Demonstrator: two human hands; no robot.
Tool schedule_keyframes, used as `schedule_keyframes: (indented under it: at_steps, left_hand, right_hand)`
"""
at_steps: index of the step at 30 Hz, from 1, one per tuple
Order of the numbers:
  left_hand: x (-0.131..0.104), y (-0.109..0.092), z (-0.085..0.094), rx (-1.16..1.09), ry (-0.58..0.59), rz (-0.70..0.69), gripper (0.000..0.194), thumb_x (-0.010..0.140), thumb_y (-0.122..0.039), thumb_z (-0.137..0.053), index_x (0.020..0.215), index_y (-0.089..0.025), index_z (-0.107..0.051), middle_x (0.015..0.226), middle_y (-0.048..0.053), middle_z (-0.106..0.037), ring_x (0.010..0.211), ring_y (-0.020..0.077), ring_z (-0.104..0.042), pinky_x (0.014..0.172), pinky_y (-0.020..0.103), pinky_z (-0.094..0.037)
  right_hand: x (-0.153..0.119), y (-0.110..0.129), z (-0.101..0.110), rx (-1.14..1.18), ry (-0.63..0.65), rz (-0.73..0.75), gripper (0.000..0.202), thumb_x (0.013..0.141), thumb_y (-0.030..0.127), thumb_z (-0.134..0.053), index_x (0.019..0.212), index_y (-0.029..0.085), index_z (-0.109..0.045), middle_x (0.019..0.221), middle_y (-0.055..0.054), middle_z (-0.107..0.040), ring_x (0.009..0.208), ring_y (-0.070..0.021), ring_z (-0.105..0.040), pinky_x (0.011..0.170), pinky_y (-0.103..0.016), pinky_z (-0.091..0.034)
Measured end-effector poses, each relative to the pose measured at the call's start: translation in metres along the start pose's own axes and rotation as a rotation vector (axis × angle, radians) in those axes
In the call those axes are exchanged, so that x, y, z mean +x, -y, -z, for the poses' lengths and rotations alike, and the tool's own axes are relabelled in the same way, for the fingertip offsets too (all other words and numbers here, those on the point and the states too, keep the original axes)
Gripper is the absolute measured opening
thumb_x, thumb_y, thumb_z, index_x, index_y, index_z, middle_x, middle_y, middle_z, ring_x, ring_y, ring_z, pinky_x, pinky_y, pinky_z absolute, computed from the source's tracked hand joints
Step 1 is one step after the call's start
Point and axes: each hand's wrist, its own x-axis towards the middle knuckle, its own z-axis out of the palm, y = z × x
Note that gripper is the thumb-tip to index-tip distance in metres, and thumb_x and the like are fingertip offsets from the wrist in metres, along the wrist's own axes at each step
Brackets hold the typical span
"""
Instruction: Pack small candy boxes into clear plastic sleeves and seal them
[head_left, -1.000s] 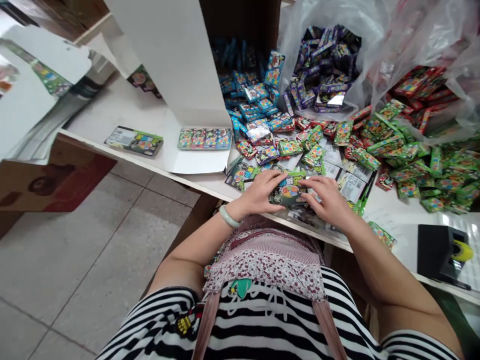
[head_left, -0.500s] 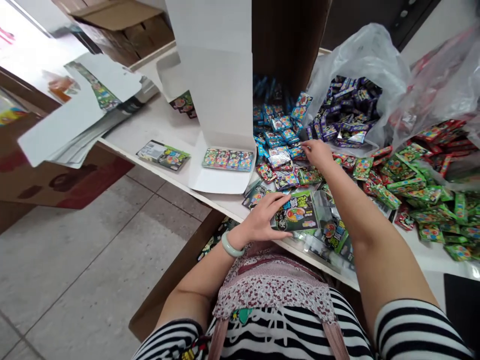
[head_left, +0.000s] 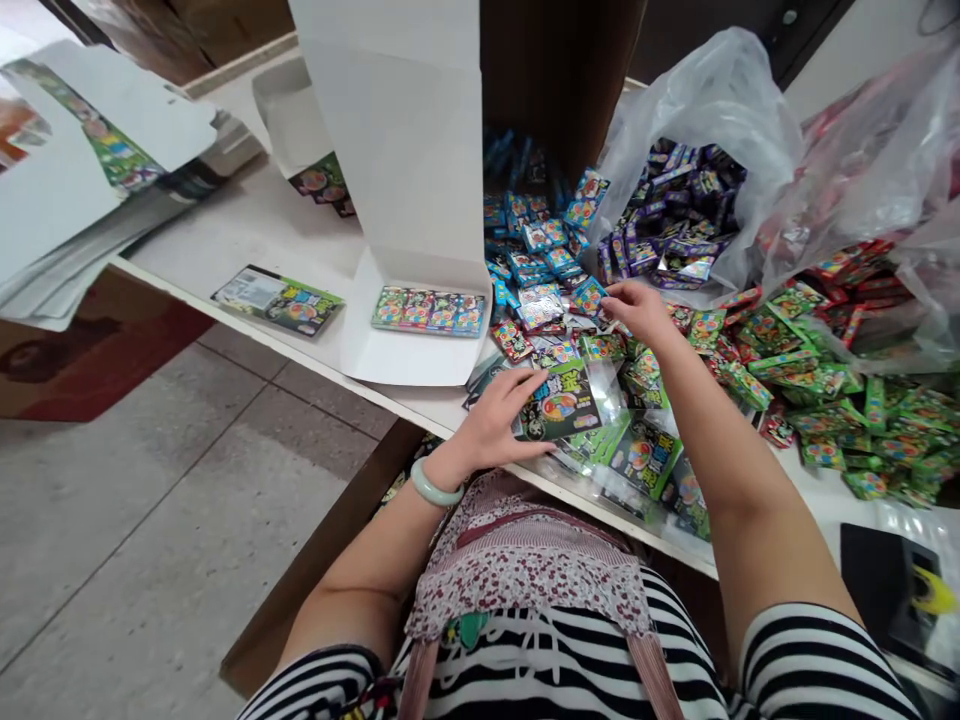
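Observation:
My left hand (head_left: 496, 422) grips a flat black-and-green printed plastic pouch (head_left: 561, 402) at the table's front edge, thumb below and fingers on top. Its clear end points right. My right hand (head_left: 642, 312) pinches a small blue candy packet (head_left: 587, 297) by its right end, at the near edge of the blue packet pile (head_left: 544, 235). Mixed red, green and silver packets lie between the two hands. More printed pouches (head_left: 637, 455) are spread under my right forearm. Left of my hands, an open white box (head_left: 412, 362) holds a row of colourful small packets (head_left: 429, 310).
A clear bag of purple packets (head_left: 686, 215) stands behind my right hand. Green packets (head_left: 847, 400) and bagged red ones (head_left: 862, 265) lie to the right. Another pouch (head_left: 279, 300) rests left of the white box, near flat cartons (head_left: 112, 220). A brown carton (head_left: 315, 560) sits below the table edge.
The view has swung slightly, so the scene sits further left. My right hand has drawn back a little from the blue pile with a packet in its fingertips. My left hand keeps the pouch.

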Motion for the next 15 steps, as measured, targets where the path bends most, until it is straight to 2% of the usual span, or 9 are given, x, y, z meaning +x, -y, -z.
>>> schedule_keyframes:
  at_steps: [3, 5, 8, 12, 15]
  left_hand:
    - [-0.001, 0.002, -0.005, 0.086, -0.051, 0.076, 0.096, 0.078, -0.059, -0.073, 0.155, -0.023, -0.030, 0.137, 0.017, -0.049, 0.127, 0.0352, -0.051, 0.109, 0.057, -0.044]
    - [0.000, 0.000, -0.012, 0.125, -0.064, 0.122, 0.096, 0.077, -0.059, -0.074, 0.154, -0.021, -0.032, 0.138, 0.018, -0.049, 0.128, 0.0363, -0.050, 0.110, 0.058, -0.043]
    - [0.006, -0.009, -0.023, 0.140, -0.022, 0.117, 0.095, 0.074, -0.056, -0.078, 0.151, -0.019, -0.035, 0.137, 0.018, -0.049, 0.129, 0.0364, -0.049, 0.112, 0.058, -0.041]
    - [0.014, -0.025, -0.035, 0.123, 0.054, 0.039, 0.093, 0.074, -0.055, -0.077, 0.150, -0.018, -0.037, 0.137, 0.018, -0.050, 0.129, 0.0360, -0.049, 0.112, 0.056, -0.040]
    - [0.016, -0.033, -0.038, 0.103, 0.107, 0.003, 0.092, 0.074, -0.053, -0.077, 0.150, -0.019, -0.037, 0.136, 0.018, -0.051, 0.128, 0.0364, -0.050, 0.112, 0.056, -0.040]
  right_hand:
    - [-0.060, 0.004, 0.021, 0.320, -0.070, 0.044, 0.046, 0.083, 0.034, -0.063, 0.127, 0.021, -0.057, 0.096, -0.005, -0.068, 0.085, -0.0208, -0.067, 0.075, -0.035, -0.056]
    - [-0.105, 0.010, 0.034, 0.363, -0.128, 0.080, 0.063, 0.084, 0.038, -0.064, 0.142, 0.030, -0.042, 0.103, -0.004, -0.066, 0.084, -0.0201, -0.067, 0.068, -0.033, -0.056]
    - [-0.162, 0.019, 0.043, 0.354, -0.141, 0.112, 0.065, 0.086, 0.039, -0.063, 0.144, 0.036, -0.035, 0.108, -0.004, -0.062, 0.077, -0.0176, -0.065, 0.061, -0.031, -0.054]
    - [-0.205, 0.021, 0.043, 0.291, -0.142, 0.088, 0.055, 0.088, 0.039, -0.062, 0.139, 0.032, -0.042, 0.099, -0.002, -0.060, 0.071, -0.0158, -0.062, 0.057, -0.028, -0.051]
    - [-0.218, 0.016, 0.049, 0.165, -0.001, 0.063, 0.052, 0.089, 0.038, -0.062, 0.138, 0.029, -0.047, 0.089, -0.001, -0.061, 0.063, -0.0149, -0.058, 0.055, -0.029, -0.048]
